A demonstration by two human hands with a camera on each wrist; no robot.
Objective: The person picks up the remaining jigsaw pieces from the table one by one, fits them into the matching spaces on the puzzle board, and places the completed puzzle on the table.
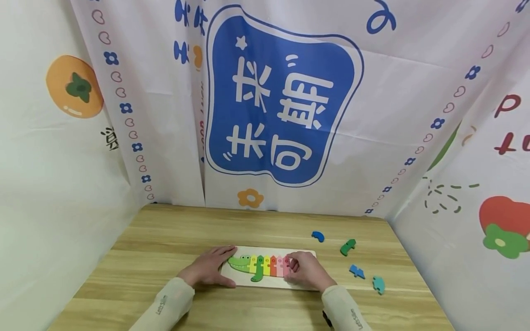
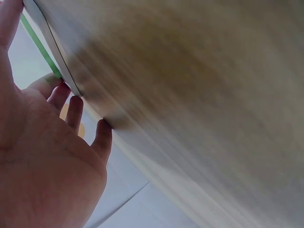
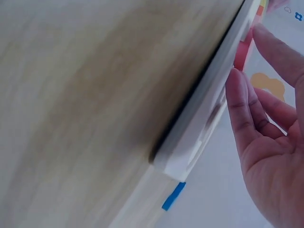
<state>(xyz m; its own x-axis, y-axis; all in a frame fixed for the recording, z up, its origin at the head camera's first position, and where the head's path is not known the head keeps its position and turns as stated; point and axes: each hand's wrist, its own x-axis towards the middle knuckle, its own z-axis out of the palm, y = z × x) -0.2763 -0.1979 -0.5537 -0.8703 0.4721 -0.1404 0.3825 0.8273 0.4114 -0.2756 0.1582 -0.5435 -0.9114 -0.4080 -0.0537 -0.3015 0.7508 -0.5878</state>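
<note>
A pale crocodile puzzle board (image 1: 244,279) lies on the table. Its green head piece (image 1: 239,263) is at the left, followed by a row of yellow, green, red and pink body pieces. My left hand (image 1: 211,267) holds the board's left end, thumb by the near edge and fingers by the far one. In the left wrist view, fingertips touch the board's edge (image 2: 59,61). My right hand (image 1: 308,271) pinches a dark pink puzzle piece (image 1: 286,264) at the row's right end, on the board. The right hand partly covers the board's right part.
Right of the board lie loose pieces: a dark blue one (image 1: 318,236), a green one (image 1: 348,247), a blue one (image 1: 357,271) and a teal one (image 1: 378,284). The wooden table (image 1: 136,257) ends at a printed white cloth (image 1: 174,184) behind and at both sides.
</note>
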